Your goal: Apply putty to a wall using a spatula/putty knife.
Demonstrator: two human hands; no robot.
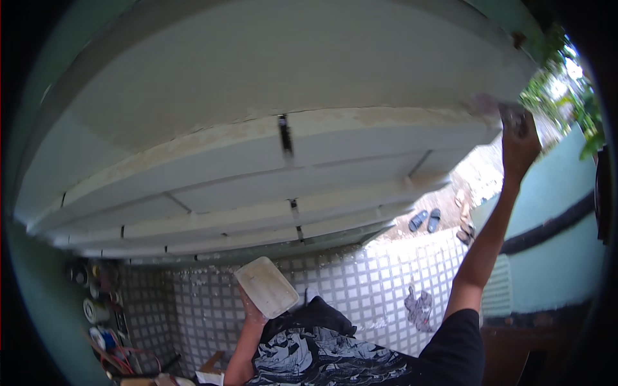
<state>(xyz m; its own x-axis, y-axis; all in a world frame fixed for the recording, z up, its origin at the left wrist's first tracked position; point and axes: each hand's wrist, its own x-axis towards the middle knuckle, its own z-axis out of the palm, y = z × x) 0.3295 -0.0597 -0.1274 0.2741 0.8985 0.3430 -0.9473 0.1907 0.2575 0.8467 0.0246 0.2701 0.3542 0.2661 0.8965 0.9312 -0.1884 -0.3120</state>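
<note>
My left hand (252,309) grips a shallow, off-white rectangular container (266,286) low at the centre, by my dark printed clothing. My right hand (520,135) is raised at the upper right, closed on a small, blurred tool that I cannot make out, with a pinkish patch beside it at the edge of a large white panelled structure (302,58). This structure spans the upper view in stepped bands, with patchy cream strips and short dark metal fittings (285,135).
Below lies a tiled floor (212,289) with a crumpled cloth (418,309) and white flecks. Cans and tools (96,312) line the left wall. Slippers (425,220) lie in the bright opening at right, near a pale green wall (553,276) with a dark curved band and foliage (582,109).
</note>
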